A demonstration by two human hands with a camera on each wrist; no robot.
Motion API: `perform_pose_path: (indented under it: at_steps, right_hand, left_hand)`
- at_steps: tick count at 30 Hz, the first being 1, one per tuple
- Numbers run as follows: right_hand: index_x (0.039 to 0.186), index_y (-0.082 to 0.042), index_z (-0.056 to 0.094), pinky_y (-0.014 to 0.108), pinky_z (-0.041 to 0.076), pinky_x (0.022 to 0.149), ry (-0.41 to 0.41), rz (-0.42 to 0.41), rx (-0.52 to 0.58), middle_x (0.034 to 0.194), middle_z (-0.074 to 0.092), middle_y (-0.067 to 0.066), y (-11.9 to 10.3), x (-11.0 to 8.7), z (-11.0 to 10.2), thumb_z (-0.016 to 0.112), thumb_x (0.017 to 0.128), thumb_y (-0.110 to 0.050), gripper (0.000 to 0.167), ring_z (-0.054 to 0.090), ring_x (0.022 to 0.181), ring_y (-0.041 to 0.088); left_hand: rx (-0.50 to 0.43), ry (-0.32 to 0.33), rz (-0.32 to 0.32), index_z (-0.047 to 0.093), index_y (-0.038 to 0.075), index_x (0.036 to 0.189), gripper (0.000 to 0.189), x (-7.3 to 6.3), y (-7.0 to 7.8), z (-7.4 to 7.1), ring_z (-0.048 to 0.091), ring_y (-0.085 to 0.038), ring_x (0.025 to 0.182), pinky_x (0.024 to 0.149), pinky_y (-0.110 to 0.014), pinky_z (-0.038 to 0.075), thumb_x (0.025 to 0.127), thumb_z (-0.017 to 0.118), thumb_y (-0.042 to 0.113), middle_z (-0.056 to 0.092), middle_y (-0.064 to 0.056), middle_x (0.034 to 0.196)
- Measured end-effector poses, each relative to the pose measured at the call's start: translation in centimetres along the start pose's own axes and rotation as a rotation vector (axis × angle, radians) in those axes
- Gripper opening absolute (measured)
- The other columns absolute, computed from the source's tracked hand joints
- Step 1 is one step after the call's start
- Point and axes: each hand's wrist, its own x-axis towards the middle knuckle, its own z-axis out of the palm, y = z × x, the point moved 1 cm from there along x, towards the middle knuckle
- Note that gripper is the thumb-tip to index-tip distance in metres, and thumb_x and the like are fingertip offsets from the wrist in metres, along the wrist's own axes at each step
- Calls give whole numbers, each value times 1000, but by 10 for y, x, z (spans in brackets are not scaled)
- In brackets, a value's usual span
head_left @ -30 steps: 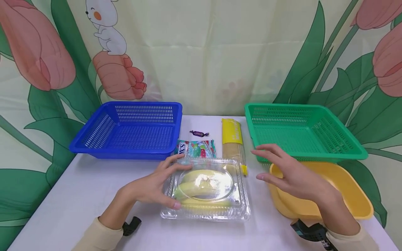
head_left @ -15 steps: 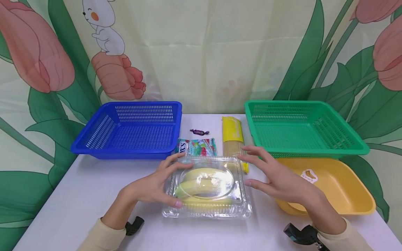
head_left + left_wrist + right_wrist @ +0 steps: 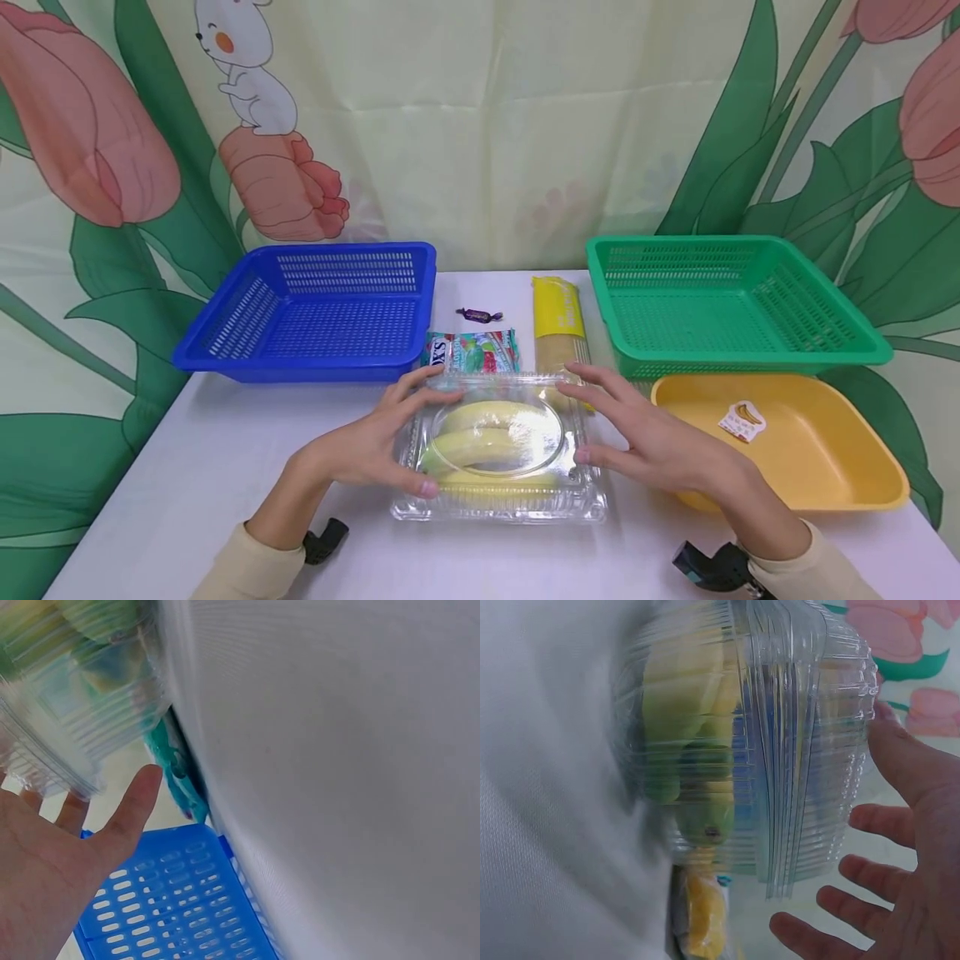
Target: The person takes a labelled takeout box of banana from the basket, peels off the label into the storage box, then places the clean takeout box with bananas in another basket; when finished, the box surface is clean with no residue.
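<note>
A clear hinged plastic container [image 3: 497,497] sits on the white table with bananas [image 3: 472,446] visible through its lid. My left hand [image 3: 371,446] is at its left side, fingers spread, fingertips over the lid's edge. In the left wrist view, one finger reaches out straight, apart from the container wall. At the right side is my right hand [image 3: 652,429], fingers spread and thumb at the lid's edge. The right wrist view has the thumb [image 3: 904,754] at the ridged lid, while the other fingers stand off from the wall.
Behind the container lie a teal candy bag [image 3: 480,352], a purple wrapped candy [image 3: 479,316] and a yellow-topped pack of noodle-like sticks [image 3: 558,312]. A blue basket [image 3: 303,372] stands left, a green basket [image 3: 750,358] right. Nearer right is a yellow tub [image 3: 825,442] with a banana sticker [image 3: 743,421].
My right hand has moved left from above the yellow tub to the container's right side. My left hand stays at the left side. The container keeps its place on the table.
</note>
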Motion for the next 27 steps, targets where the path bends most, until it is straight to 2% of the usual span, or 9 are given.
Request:
perform_pose_path:
  at_steps: [6, 9, 15, 22, 27]
  right_hand:
    - [159, -32, 35, 65, 41, 109, -58, 28, 12, 170, 16, 1, 0, 2, 4, 66, 97, -50, 72, 23, 153, 34]
    - [161, -29, 31, 66, 41, 109, -63, 15, 21, 170, 15, 3, -1, 3, 5, 69, 95, -50, 78, 22, 153, 35]
    - [163, -29, 24, 64, 42, 109, -66, -7, 3, 170, 14, 2, -1, 2, 7, 71, 93, -53, 87, 22, 154, 33]
    - [164, -30, 22, 63, 47, 104, -98, -2, 13, 172, 2, -2, -1, 1, 9, 72, 90, -58, 94, 24, 154, 36]
    - [165, -34, 20, 62, 51, 98, -113, 2, 27, 173, -4, -1, 3, -2, 11, 69, 83, -74, 104, 29, 151, 42]
  left_hand:
    - [13, -21, -1, 37, 34, 158, 99, 3, 2, -4, -4, -36, 156, 106, -85, 20, 75, 89, 47, -1, 11, 170]
    - [6, -28, 2, 37, 33, 158, 99, 3, 2, -5, -3, -37, 156, 105, -85, 21, 75, 89, 46, -1, 9, 170]
    - [35, 11, 0, 40, 35, 157, 98, -1, 3, -3, -1, -38, 156, 105, -84, 24, 74, 89, 49, -1, 11, 171]
    - [49, 48, -42, 43, 39, 155, 92, -7, 9, -3, 4, -37, 154, 102, -82, 31, 76, 88, 49, 3, 10, 171]
    - [62, 29, -80, 40, 42, 156, 88, -12, 13, -4, 5, -40, 155, 101, -81, 33, 81, 84, 51, 2, 7, 171]
